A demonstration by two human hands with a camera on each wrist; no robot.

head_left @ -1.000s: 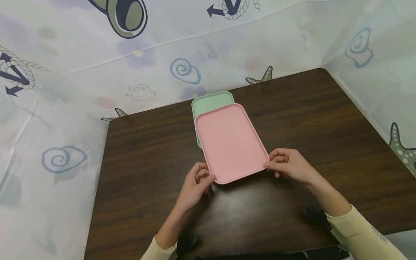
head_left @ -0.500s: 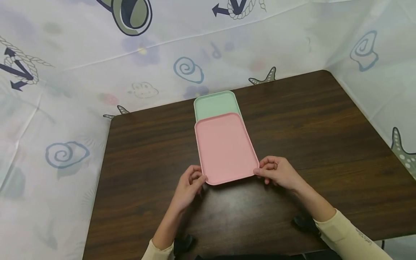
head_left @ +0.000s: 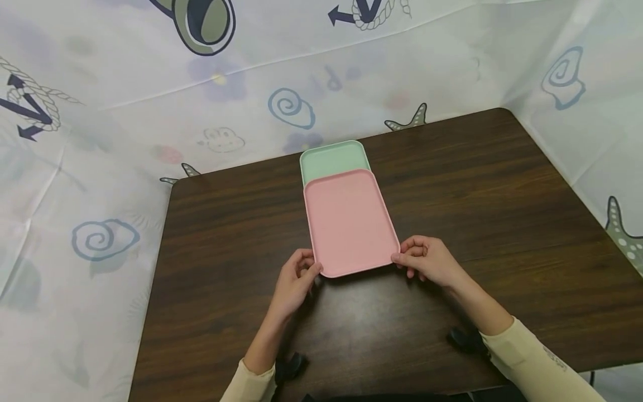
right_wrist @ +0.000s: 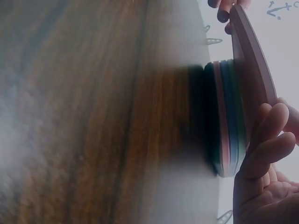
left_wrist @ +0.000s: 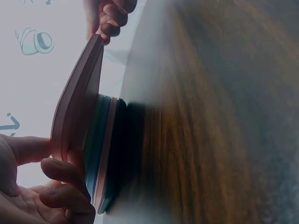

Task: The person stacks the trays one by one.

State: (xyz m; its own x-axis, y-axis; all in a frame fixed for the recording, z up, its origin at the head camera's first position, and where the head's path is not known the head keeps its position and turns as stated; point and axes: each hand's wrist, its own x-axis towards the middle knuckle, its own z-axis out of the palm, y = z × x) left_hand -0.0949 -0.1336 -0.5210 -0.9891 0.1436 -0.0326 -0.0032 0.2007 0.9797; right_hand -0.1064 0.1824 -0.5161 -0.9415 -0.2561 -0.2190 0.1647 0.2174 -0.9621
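- Head view: the pink tray lay at table centre, long axis toward 12 o'clock, covering most of a green tray, which showed only at the pink tray's 12 o'clock end.
- The left hand pinched the pink tray's near corner at 7 o'clock, thumb on the rim, fingers curled under.
- The right hand pinched the near corner at 5 o'clock in the same manner. The hands were apart, the tray's short edge between them.
- Wrist views added what the head view hid: the pink tray was tilted, its near end raised off a stack of several trays with green, blue and pink edges.
- Left wrist view: fingers sat under the raised edge and the thumb above it.
- Right wrist view: fingers lay between the pink tray and the stack; whether the far end touched the stack could not be told.
- Surroundings: a dark wooden table, closed in at 9, 12 and 3 o'clock by a curtain printed with shells, starfish and anchors.
- Both cream sleeves showed at 6 o'clock.
- Nothing stood between hands and trays.
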